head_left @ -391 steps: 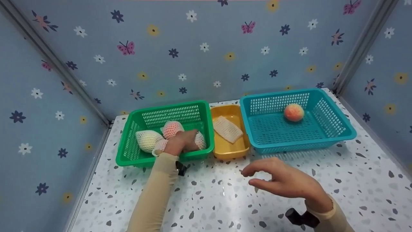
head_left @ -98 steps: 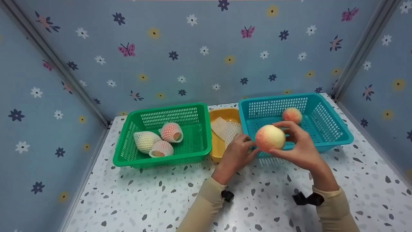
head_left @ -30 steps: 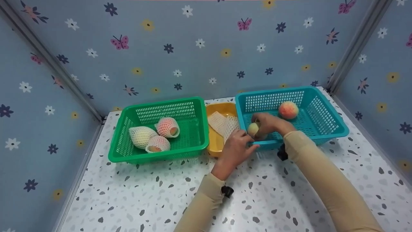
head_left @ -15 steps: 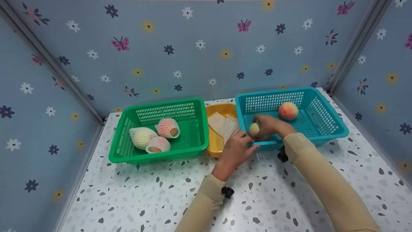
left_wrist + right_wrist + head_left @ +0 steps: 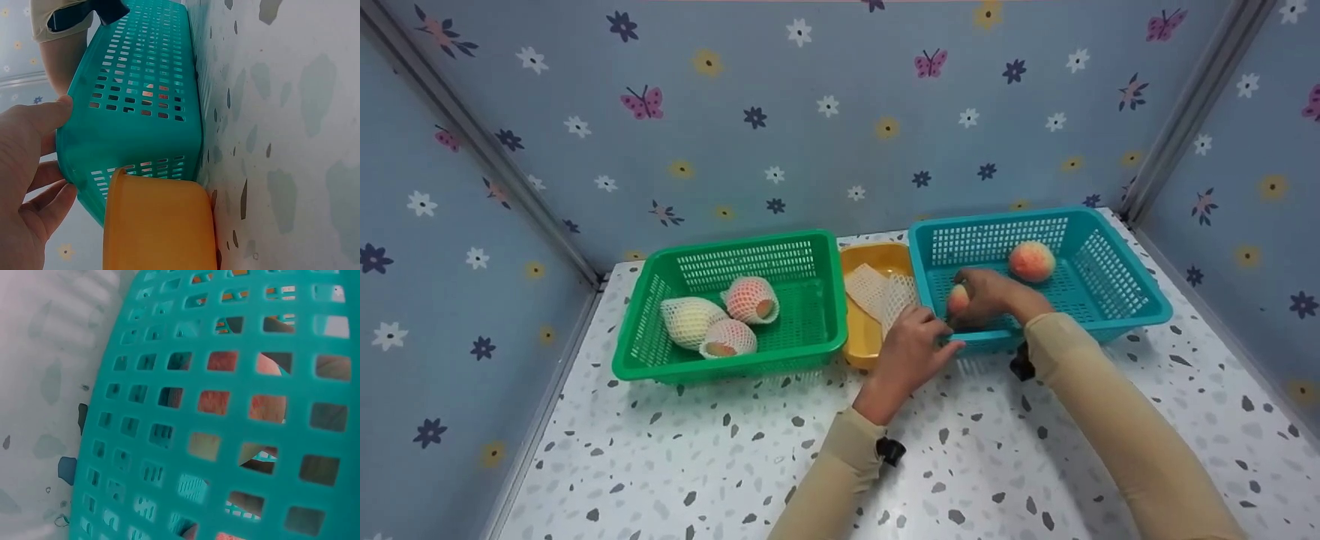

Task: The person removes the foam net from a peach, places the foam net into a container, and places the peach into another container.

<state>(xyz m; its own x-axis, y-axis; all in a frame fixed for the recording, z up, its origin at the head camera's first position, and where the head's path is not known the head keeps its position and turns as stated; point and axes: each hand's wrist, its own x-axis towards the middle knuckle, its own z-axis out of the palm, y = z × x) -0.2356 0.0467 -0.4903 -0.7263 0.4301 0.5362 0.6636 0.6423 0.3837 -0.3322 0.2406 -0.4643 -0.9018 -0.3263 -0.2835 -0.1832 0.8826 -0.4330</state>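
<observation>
Low in the near left corner of the blue basket (image 5: 1039, 330), my right hand (image 5: 990, 292) grips a bare peach (image 5: 958, 300), mostly covered by the fingers. Through the basket's holes in the right wrist view, the peach (image 5: 214, 402) shows red and yellow patches. My left hand (image 5: 911, 349) holds the same corner's rim, thumb and fingers at the edge in the left wrist view. A second bare peach (image 5: 1032, 261) lies toward the back of this basket. Beside the left hand, two foam net sleeves (image 5: 864, 289) lie in the yellow tray (image 5: 864, 349).
On the left stands a green basket (image 5: 735, 369) with three net-covered fruits (image 5: 750, 298) at its left side. The yellow tray sits between both baskets. Flowered panels (image 5: 810, 112) enclose the speckled table (image 5: 697, 465) at the back and sides.
One wrapped fruit has left the green basket, and a second net lies in the yellow tray. My right hand has lowered the bare peach into the blue basket and turned it redder side out.
</observation>
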